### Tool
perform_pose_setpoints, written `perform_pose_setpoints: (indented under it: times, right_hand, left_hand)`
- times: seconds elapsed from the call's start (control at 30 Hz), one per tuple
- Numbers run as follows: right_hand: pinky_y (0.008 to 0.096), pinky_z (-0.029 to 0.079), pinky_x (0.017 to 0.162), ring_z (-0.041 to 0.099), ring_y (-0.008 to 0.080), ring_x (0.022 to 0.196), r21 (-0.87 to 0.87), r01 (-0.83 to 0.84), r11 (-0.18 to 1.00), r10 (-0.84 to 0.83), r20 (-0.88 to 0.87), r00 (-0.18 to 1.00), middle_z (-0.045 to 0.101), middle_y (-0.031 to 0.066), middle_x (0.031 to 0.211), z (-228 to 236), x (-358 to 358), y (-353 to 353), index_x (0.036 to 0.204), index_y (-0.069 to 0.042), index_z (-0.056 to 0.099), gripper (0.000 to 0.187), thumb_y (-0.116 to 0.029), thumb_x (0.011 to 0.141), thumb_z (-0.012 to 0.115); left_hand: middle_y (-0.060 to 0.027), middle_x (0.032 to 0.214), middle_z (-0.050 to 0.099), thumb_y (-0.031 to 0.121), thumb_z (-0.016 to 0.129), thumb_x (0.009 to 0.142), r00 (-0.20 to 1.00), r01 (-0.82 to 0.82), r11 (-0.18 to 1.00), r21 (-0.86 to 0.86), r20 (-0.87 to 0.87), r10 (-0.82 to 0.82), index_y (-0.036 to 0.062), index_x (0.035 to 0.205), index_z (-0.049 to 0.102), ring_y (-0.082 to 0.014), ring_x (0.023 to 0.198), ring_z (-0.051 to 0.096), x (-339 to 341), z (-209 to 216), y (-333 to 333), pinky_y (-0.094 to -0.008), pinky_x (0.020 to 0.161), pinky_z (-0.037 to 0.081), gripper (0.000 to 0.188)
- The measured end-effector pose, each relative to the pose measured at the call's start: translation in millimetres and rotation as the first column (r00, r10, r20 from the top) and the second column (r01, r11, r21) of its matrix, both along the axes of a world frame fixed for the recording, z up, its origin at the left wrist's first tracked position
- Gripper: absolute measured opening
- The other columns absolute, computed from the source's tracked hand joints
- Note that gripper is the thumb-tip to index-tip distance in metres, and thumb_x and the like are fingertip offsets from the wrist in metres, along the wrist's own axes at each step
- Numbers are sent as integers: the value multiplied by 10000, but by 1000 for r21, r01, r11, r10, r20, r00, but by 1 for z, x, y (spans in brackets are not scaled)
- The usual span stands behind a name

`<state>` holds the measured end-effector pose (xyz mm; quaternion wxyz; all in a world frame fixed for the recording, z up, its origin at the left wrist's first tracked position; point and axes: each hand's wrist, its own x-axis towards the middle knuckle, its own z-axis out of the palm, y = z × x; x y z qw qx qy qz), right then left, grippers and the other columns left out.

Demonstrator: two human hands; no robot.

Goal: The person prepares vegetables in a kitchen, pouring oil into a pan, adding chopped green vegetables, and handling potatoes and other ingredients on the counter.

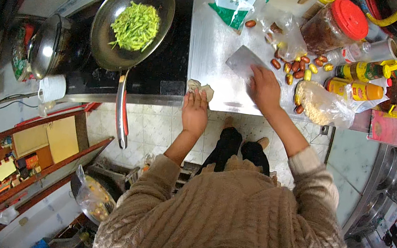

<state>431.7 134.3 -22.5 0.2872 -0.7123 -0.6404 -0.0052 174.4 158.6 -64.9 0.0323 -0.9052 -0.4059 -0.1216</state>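
Observation:
My right hand (266,90) is closed at the lower right end of a flat grey cleaver (243,61) with a broad, four-cornered blade. Its handle is hidden under my fingers. The blade lies low over the shiny steel counter (209,42). At the counter's front edge, my left hand (195,112) presses its fingers on a crumpled greyish cloth (206,90), beside the black stove. To the left, a wok (102,39) on the stove (178,42) holds sliced green vegetables (135,26), its long handle (122,111) pointing toward me.
Brown and yellow oval pieces (299,73) lie scattered right of the cleaver. Beyond them stand a red-lidded jar (337,25), several bottles (362,71) and a clear bag (323,104) of pale crumbs. A green-and-white packet (233,2) lies behind; a lidded pan (49,46) sits far left.

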Motion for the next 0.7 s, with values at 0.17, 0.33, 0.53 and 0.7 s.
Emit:
perform_pose_setpoints:
  times: [0.17,0.33,0.53,0.7]
  right_hand:
    - [408,470,876,551,328,1062,-67,297,953,-303,-277,912,573,157,1121,16,9,153,1296,-76,437,531,-224,822,624]
    - [433,472,878,582,335,1031,89,523,847,-506,-165,847,614,150,1050,28,36,231,1119,-73,553,352,-231,809,612]
    - [426,467,842,610,339,872,203,234,951,-218,-96,971,649,133,941,67,34,222,853,-86,650,150,-202,760,626]
    - [419,471,743,623,305,796,141,176,974,-152,-164,975,663,105,834,141,13,173,883,-126,654,154,-225,766,645]
  left_hand:
    - [-231,1179,593,80,525,798,989,71,995,-66,134,-62,15,1084,635,-350,1084,570,32,3,34,-445,1062,325,312]
    - [-224,1213,575,103,491,851,995,56,992,-113,89,-46,9,1155,602,-331,1148,538,48,3,47,-429,1089,288,337]
    - [-153,1316,511,136,488,847,998,64,996,-64,9,-64,69,1204,585,-319,1170,496,55,-10,76,-437,1086,275,376]
    - [-151,1261,541,284,662,779,950,-51,899,-436,256,178,71,1087,654,-296,1108,546,67,42,85,-421,1015,355,375]
